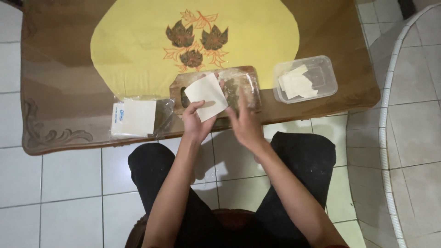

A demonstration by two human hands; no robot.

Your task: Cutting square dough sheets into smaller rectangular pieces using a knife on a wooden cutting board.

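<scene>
Thin square dough sheet (206, 97), likely light, floppy, tearable; left hand (195, 123) pinching near edge, right hand (243, 120) blurred, grip unclear, over cutting board (245, 82).

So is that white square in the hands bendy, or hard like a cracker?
Probably bendy. The white square sheet looks very thin, and the left hand holds it up by one corner, so it seems light. Being that thin, it might tear if pulled. The right hand is blurred, so its touch is unclear.

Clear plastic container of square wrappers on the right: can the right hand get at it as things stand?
Probably yes: the right hand looks empty, the clear plastic container is open-topped, and nothing lies between them on the wooden table.
</scene>
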